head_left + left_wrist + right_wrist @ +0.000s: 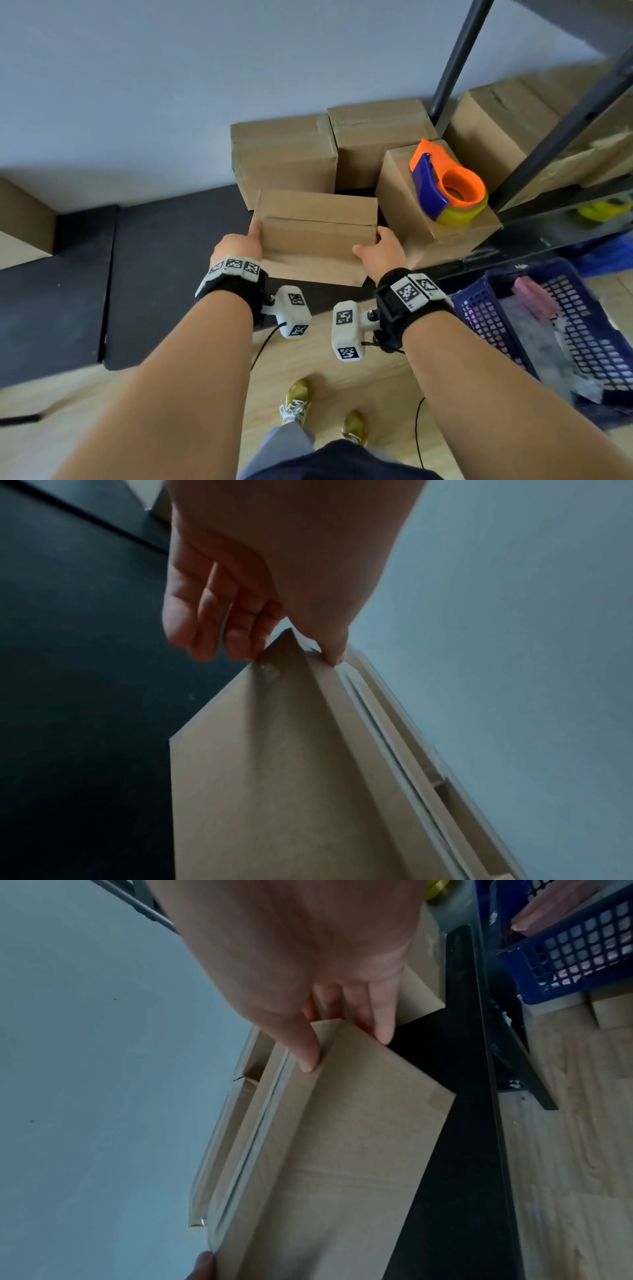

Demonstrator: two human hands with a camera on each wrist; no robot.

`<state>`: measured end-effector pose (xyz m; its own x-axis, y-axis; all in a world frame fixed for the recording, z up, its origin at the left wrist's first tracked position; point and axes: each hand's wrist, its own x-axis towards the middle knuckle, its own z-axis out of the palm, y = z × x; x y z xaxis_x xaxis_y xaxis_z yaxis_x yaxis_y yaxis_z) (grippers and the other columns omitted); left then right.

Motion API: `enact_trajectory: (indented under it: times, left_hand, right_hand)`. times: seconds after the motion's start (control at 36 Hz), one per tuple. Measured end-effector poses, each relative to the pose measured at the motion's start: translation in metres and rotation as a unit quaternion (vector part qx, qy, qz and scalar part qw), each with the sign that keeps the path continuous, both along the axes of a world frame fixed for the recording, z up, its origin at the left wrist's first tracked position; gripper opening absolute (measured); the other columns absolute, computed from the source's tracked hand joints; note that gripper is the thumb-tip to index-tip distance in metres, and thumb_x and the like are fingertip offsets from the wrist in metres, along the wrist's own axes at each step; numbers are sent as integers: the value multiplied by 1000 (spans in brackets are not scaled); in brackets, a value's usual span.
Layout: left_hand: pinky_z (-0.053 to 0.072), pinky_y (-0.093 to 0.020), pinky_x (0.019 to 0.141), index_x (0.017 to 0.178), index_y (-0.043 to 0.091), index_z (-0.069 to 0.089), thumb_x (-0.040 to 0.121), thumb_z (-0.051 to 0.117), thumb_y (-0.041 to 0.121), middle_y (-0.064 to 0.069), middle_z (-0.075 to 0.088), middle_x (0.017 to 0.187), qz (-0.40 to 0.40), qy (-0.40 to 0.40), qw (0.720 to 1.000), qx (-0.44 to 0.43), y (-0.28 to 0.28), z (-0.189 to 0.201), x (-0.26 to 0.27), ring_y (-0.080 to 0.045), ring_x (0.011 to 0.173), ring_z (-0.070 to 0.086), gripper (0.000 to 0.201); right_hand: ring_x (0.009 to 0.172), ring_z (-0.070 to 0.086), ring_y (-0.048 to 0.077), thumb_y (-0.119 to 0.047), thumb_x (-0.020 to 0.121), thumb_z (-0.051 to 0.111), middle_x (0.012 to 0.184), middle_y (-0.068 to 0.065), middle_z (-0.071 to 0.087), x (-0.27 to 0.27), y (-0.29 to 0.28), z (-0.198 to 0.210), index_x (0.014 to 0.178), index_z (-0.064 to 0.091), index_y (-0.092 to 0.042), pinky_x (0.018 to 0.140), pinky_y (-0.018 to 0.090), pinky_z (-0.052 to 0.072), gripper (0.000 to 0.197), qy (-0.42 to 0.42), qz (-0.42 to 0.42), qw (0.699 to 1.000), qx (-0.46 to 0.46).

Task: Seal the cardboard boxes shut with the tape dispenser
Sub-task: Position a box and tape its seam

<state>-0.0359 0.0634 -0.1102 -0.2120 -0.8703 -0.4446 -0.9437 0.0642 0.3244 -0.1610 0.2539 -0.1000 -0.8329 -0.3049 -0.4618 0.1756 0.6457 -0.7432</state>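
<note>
A plain cardboard box (315,233) with its top flaps folded down sits between my two hands over the black platform (154,274). Whether it rests there or is lifted, I cannot tell. My left hand (243,243) grips its left end, thumb on the top edge and fingers (205,631) down the side of the box (274,777). My right hand (380,250) grips the right end the same way, thumb on top and fingers (380,1020) along the side of the box (342,1150). The orange and blue tape dispenser (445,185) with yellow tape lies on a neighbouring box (428,226) to the right.
Two taped boxes (284,157) (376,137) stand against the grey wall behind. A dark metal shelf frame (459,58) with another box (507,126) is at the right. A blue plastic crate (548,325) sits on the wood floor (342,377) near my right forearm.
</note>
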Motion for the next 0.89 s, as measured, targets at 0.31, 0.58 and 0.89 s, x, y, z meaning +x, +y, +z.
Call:
enact_trajectory:
  times: [0.31, 0.58, 0.89]
  left_hand:
    - [41, -40, 88, 132, 7, 41, 99, 34, 22, -14, 43, 134, -146, 24, 969, -196, 9, -1, -15, -32, 120, 43, 37]
    - [6, -53, 118, 151, 33, 15, 102, 19, 44, 2, 3, 162, -385, 8, 905, -180, 42, -10, -45, -26, 148, -3, 51]
    - [48, -48, 84, 151, 33, 6, 99, 32, 39, -14, 25, 146, -417, -104, 854, -294, 72, 1, -52, -39, 122, 38, 59]
  right_hand:
    - [137, 46, 26, -13, 98, 58, 156, 5, 42, -15, -14, -8, 158, 26, -22, 107, 36, 40, 68, 1, 37, 999, 7]
    - [140, 43, 26, -19, 98, 60, 159, 6, 37, -36, -16, -3, 159, 23, -18, 113, 37, 37, 71, 28, 92, 995, 24]
    - [118, 60, 24, -11, 99, 53, 123, 8, 67, -62, 8, 36, 127, 65, -11, 94, 28, 44, 30, 320, -6, 947, -8]
